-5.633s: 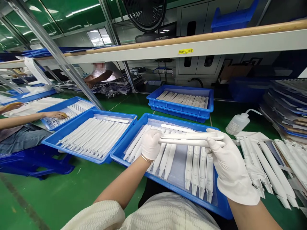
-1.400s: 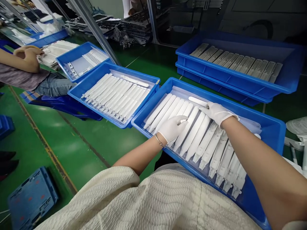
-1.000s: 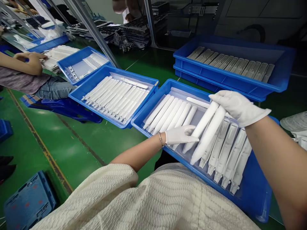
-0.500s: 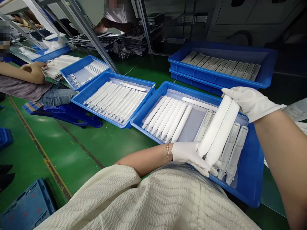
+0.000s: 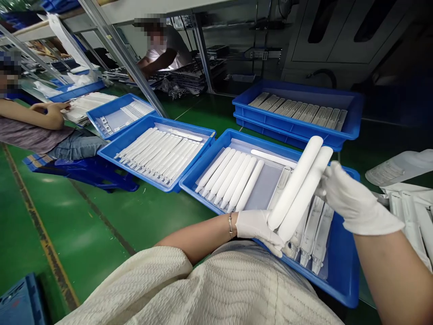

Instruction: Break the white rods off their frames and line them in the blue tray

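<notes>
My left hand (image 5: 259,228), in a white glove, is closed round the lower ends of two long white plastic casings (image 5: 297,185) with rounded tops. They lie side by side and slant up to the right over a blue tray (image 5: 341,271). My gloved right hand (image 5: 358,201) is beside the upper part of the right-hand casing. Its curled fingertips reach that casing's edge, slightly blurred; whether they grip it cannot be made out. Under the casings, the tray holds several clear-and-grey strips (image 5: 320,239) on its right side and a row of similar white casings (image 5: 226,178) on its left.
A second blue tray (image 5: 176,187) of white strips adjoins on the left, with a smaller tray (image 5: 115,115) beyond. Stacked blue trays (image 5: 294,124) stand behind. White parts (image 5: 411,221) and a translucent container (image 5: 399,167) are at right. A seated person (image 5: 40,131) is at left, another person (image 5: 169,49) behind.
My right hand has come down from the tops of the two casings to the right one's side. The casings' upper ends are now bare and slightly staggered. The camera view has shifted.
</notes>
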### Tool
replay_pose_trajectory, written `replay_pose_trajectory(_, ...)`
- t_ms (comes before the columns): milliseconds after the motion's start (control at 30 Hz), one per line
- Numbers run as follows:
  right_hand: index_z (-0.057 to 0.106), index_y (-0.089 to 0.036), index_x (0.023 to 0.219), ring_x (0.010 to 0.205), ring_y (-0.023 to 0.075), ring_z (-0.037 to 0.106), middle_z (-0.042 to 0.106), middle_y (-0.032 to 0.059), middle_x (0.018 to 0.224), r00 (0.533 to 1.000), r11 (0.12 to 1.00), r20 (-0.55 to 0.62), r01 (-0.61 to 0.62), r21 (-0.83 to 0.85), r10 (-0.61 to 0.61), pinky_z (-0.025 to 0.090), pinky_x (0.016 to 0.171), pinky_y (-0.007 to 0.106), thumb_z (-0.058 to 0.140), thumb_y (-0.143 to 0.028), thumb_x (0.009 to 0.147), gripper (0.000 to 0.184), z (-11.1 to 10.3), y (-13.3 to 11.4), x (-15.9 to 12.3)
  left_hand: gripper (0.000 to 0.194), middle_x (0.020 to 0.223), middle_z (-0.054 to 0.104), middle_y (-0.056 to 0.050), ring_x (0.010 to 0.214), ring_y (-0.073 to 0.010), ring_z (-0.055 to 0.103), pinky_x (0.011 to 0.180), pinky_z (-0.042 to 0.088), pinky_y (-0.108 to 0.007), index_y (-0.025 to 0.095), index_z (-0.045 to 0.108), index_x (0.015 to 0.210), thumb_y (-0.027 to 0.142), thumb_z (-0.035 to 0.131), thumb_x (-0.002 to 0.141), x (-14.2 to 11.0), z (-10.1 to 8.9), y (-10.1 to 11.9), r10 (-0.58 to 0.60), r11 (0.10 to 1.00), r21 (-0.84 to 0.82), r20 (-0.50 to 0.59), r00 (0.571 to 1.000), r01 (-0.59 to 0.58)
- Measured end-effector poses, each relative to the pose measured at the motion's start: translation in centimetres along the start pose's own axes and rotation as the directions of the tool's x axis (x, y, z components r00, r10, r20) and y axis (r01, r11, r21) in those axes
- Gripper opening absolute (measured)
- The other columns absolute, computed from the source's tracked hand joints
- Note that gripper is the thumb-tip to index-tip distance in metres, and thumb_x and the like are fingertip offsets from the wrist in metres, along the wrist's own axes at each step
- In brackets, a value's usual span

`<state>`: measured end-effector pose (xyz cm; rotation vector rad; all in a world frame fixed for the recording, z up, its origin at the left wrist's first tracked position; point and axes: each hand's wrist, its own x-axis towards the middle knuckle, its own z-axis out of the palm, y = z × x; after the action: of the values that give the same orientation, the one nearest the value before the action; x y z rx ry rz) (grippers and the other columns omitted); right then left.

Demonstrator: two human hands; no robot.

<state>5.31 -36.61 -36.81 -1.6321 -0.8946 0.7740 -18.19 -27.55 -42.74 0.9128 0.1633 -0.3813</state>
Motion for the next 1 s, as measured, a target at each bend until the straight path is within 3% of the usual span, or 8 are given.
replay_pose_trajectory(133,0.07,-0.023,0.097,0.049,0.008,0.032,0.054,0.0013,0.071,0.981,0.935,0.135,-0.173,0.309,0.137,0.03,0.04,0.024,0.083,-0.054,0.068,0.045,1.3,0.4,-2.8,0.069,0.109,0.072,-0.011,0.089,-0.0234,0.074,0.082,0.064,-0.038,0.012,0.068,0.111,0.031,0.097,0.052,0.2,-0.5,0.4,-0.035,0.999,0.029,0.025,0.999,0.034)
replay_pose_trajectory(267,0.073,-0.018,0.095,0.045,0.0045,0.029,0.046,-0.0029,0.056,0.973,0.896,0.123,-0.227,0.381,0.194,0.024,0.04,0.02,0.09,-0.047,0.064,0.046,1.5,-0.2,-4.0,0.074,0.111,0.071,-0.011,0.094,-0.0258,0.074,0.083,0.064,-0.04,0.012,0.067,0.116,0.039,0.096,0.054,0.6,-1.0,0.4,-0.045,0.996,0.076,0.028,0.999,0.042)
replay_pose_trajectory(433,0.073,-0.017,0.084,0.045,0.0055,0.031,0.046,-0.0028,0.052,0.976,0.884,0.07,-0.217,0.414,0.207,0.026,0.037,0.021,0.094,-0.043,0.058,0.042,1.6,-1.7,-4.6,0.076,0.095,0.072,-0.009,0.098,-0.0297,0.073,0.089,0.062,-0.046,0.01,0.067,0.119,0.04,0.095,0.055,1.0,-1.4,0.4,-0.116,0.981,0.164,0.068,0.991,0.104)
replay_pose_trajectory(533,0.074,-0.018,0.085,0.049,0.0099,0.045,0.056,0.0,0.059,0.978,0.874,0.013,-0.19,0.447,0.207,0.04,0.039,0.022,0.094,-0.04,0.059,0.04,2.1,-1.9,-4.9,0.078,0.1,0.072,-0.01,0.1,-0.0308,0.071,0.089,0.06,-0.047,0.011,0.065,0.12,0.035,0.096,0.053,1.1,-0.8,0.8,-0.111,0.973,0.21,0.049,0.993,0.099)
replay_pose_trajectory(633,0.074,-0.021,0.098,0.075,0.0189,0.067,0.071,0.0042,0.087,0.982,0.871,-0.081,-0.112,0.479,0.171,0.058,0.062,0.026,0.091,-0.038,0.067,0.039,2.4,-1.5,-5.1,0.075,0.109,0.071,-0.01,0.102,-0.0275,0.069,0.09,0.058,-0.042,0.013,0.061,0.123,0.036,0.092,0.059,1.1,0.2,1.0,0.056,0.923,0.385,-0.148,0.987,0.005)
replay_pose_trajectory(800,0.072,-0.021,0.107,0.101,0.0268,0.07,0.073,0.0065,0.109,0.967,0.882,-0.223,-0.002,0.472,0.122,0.061,0.083,0.032,0.087,-0.037,0.073,0.04,2.4,-0.9,-4.8,0.064,0.11,0.068,-0.006,0.098,-0.0239,0.064,0.09,0.052,-0.039,0.017,0.056,0.126,0.038,0.08,0.071,0.6,1.2,0.6,0.424,0.619,0.778,-0.448,0.787,0.109)
replay_pose_trajectory(900,0.072,-0.021,0.1,0.088,0.0226,0.07,0.073,0.0048,0.095,0.96,0.881,-0.243,-0.01,0.473,0.141,0.061,0.071,0.027,0.089,-0.037,0.07,0.039,2.5,-1.0,-4.4,0.056,0.113,0.066,-0.008,0.099,-0.0235,0.063,0.089,0.051,-0.038,0.017,0.053,0.128,0.031,0.071,0.077,0.6,1.0,0.1,0.431,0.608,0.786,-0.442,0.787,0.109)
replay_pose_trajectory(1000,0.067,-0.02,0.092,0.05,0.0118,0.054,0.058,-0.0026,0.058,0.961,0.872,-0.2,-0.072,0.484,0.19,0.047,0.042,0.021,0.09,-0.043,0.067,0.041,2.6,-1.3,-4.0,0.052,0.109,0.066,-0.008,0.092,-0.0204,0.065,0.082,0.052,-0.035,0.016,0.05,0.126,0.024,0.067,0.078,0.9,0.9,-0.4,0.371,0.759,0.649,-0.377,0.848,-0.044)
